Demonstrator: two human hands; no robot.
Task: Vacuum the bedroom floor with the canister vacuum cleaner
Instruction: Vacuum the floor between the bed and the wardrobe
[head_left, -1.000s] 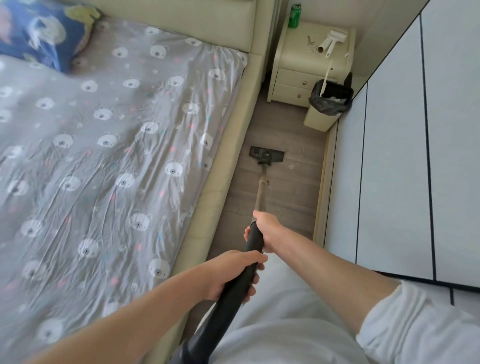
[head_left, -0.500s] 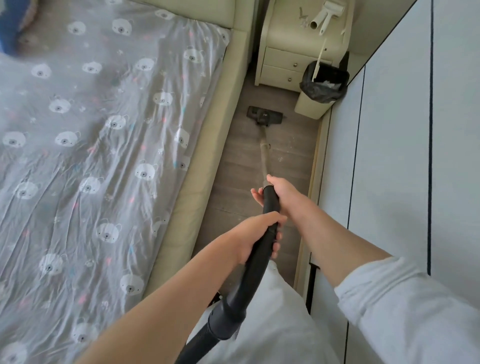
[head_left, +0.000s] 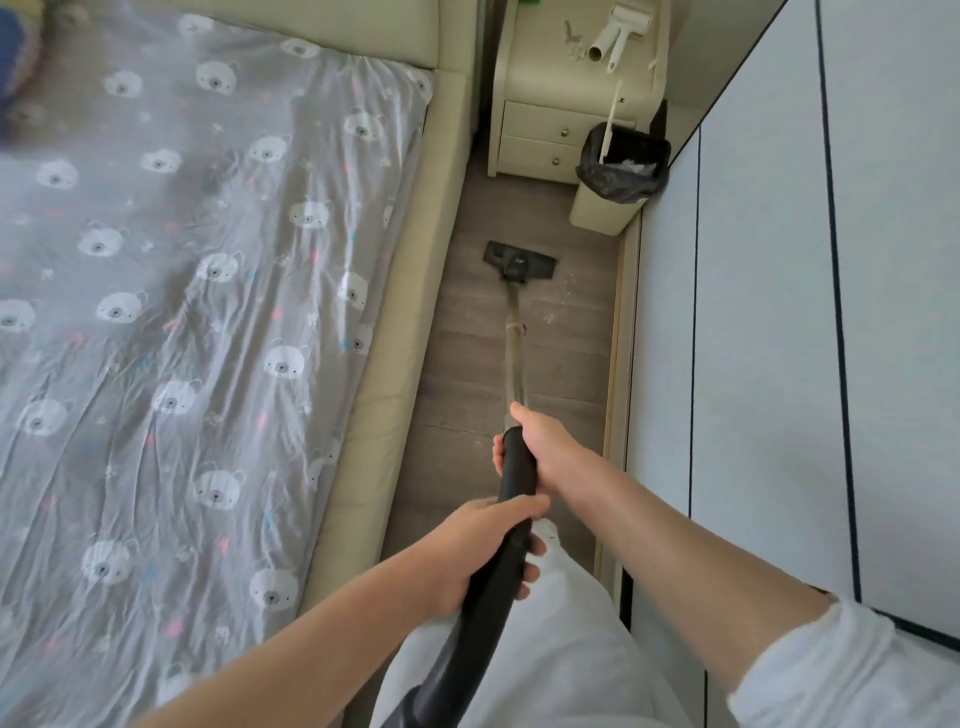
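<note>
The floor head (head_left: 521, 264) has drawn back from the nightstand (head_left: 550, 124), now sitting well short of it on the floor (head_left: 467, 374) beside the bed (head_left: 405, 364). Both hands curl round the black handle (head_left: 514, 483): right hand (head_left: 545, 447) nearer the nightstand, left hand (head_left: 483, 545) behind. Pale specks, probably crumbs, remain right of the head, so this strip seems unfinished.

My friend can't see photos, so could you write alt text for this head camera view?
Both hands, left hand behind right hand, grip a black vacuum handle, its floor nozzle on the wood floor between a bed and a white wardrobe. Ahead stand a nightstand and a lined bin.
</note>
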